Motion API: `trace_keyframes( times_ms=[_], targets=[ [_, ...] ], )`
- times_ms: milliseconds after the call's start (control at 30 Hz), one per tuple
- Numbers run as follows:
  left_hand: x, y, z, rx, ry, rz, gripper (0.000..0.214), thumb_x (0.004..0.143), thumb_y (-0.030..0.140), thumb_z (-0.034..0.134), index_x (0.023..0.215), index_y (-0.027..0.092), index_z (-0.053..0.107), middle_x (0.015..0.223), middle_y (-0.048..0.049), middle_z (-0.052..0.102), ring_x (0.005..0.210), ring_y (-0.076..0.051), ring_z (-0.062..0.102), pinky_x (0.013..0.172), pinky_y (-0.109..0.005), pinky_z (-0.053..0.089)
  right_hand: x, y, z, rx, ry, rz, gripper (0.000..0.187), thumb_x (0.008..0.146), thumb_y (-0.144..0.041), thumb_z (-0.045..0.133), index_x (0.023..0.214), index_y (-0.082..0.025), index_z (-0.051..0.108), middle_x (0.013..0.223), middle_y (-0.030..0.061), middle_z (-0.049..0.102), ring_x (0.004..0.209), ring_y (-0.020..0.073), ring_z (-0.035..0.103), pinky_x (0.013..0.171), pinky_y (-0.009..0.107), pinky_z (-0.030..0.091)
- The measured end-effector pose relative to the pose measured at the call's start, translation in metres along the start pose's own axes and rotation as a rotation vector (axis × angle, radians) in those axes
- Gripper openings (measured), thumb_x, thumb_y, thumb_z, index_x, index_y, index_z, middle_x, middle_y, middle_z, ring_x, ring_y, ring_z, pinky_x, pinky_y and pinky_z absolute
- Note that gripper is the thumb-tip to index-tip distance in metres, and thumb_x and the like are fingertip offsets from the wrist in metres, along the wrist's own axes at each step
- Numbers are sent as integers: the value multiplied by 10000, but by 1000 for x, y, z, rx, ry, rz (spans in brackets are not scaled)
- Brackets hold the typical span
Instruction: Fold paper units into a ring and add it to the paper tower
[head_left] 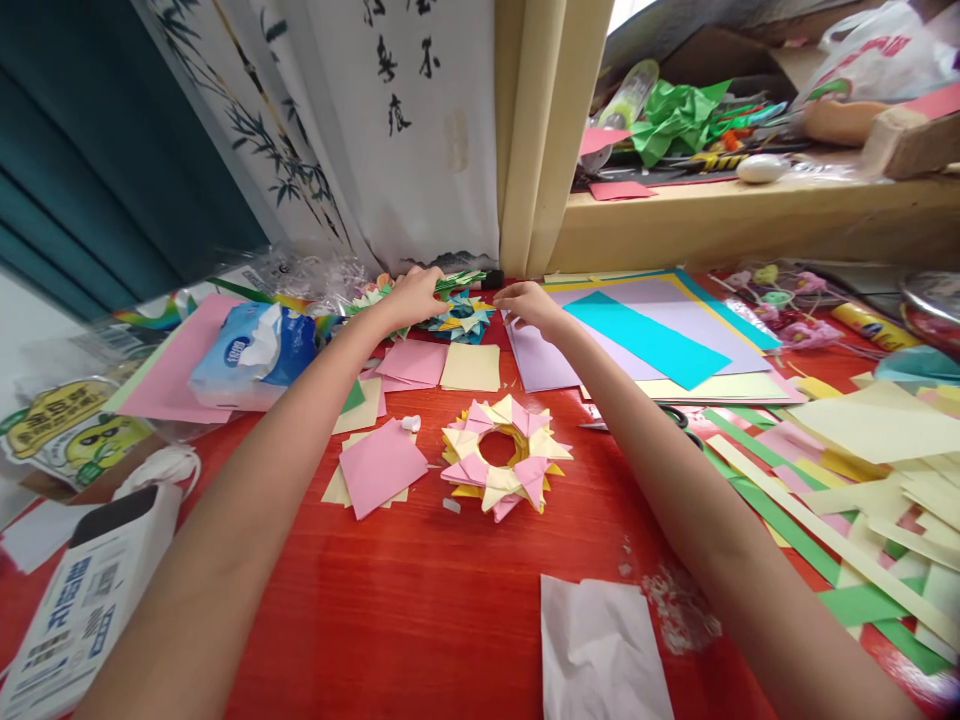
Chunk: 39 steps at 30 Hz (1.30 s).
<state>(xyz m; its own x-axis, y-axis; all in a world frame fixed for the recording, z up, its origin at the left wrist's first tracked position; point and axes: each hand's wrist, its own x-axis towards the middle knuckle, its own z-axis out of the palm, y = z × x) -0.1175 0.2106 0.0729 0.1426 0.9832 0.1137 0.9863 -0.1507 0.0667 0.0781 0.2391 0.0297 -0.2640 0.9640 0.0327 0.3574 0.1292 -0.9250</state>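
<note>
- From the head view, I'd judge the step as reaching for folded paper at the back of the red worktop (390, 610).
- The left hand (415, 300) is at the green folded pieces (463, 281), beside a blue-and-yellow star (466, 318); I can't tell whether its fingers grasp any.
- The right hand (531, 306) curls loosely, seemingly empty, by a lilac sheet (540, 358).
- A light pinch would suit.
- The right forearm partly hides the scissors (595, 427).
</note>
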Motion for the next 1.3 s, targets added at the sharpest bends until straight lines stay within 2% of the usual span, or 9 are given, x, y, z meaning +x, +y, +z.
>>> trace_keyframes(
  times_ms=[100, 200, 433, 633, 833, 1167, 1300],
  targets=[
    [4, -1, 2, 11, 64, -23, 506, 711, 379, 522, 1164, 172, 430, 1160, -135, 462, 1128, -324, 437, 937, -413, 356, 3, 3, 4, -150, 66, -78, 107, 699, -153, 596, 781, -105, 645, 729, 59, 622, 529, 82, 483, 449, 184, 358],
    [7, -2, 5, 28, 85, -15, 487, 712, 370, 525, 1146, 171, 431, 1128, -132, 482, 1144, -327, 425, 947, -422, 351, 5, 4, 8, -201, 94, -80, 96, 669, -168, 629, 746, -113, 644, 673, 46, 605, 561, 97, 480, 497, 202, 378],
    [2, -1, 5, 20, 76, -24, 465, 729, 379, 507, 1120, 137, 438, 1131, -144, 476, 1159, -329, 406, 963, -421, 332, 6, 7, 8, -191, 72, -42, 73, 667, -191, 625, 656, -120, 616, 470, -15, 450, 429, 68, 357, 411, 201, 294],
    [2, -2, 6, 38, 88, 13, 444, 727, 334, 497, 1114, 125, 437, 1099, -152, 492, 1158, -330, 399, 940, -426, 332, 4, 4, 9, -150, 42, -12, 104, 681, -158, 594, 585, -118, 595, 521, 19, 518, 425, 58, 358, 397, 199, 293],
    [2, -2, 9, 83, 73, 21, 454, 721, 364, 511, 1111, 143, 445, 1092, -140, 504, 1121, -307, 428, 922, -406, 339, 0, 1, 11, -115, 5, 43, 248, 685, -192, 628, 474, -132, 512, 487, 31, 509, 403, 60, 367, 379, 204, 287],
    [4, -2, 14, 68, 55, 58, 467, 720, 342, 514, 1129, 129, 435, 1124, -146, 489, 1147, -298, 404, 932, -399, 335, -3, -5, 11, 104, -67, 135, 201, 696, -104, 624, 538, -132, 503, 435, 7, 491, 368, 41, 325, 331, 173, 214],
    [3, -1, 13, 74, 62, 57, 482, 717, 355, 513, 1131, 121, 438, 1118, -150, 489, 1127, -295, 423, 919, -390, 350, 0, -4, 11, 216, -103, 166, 219, 737, -101, 600, 553, -131, 486, 485, 11, 502, 386, 32, 345, 325, 154, 221]
  ],
)
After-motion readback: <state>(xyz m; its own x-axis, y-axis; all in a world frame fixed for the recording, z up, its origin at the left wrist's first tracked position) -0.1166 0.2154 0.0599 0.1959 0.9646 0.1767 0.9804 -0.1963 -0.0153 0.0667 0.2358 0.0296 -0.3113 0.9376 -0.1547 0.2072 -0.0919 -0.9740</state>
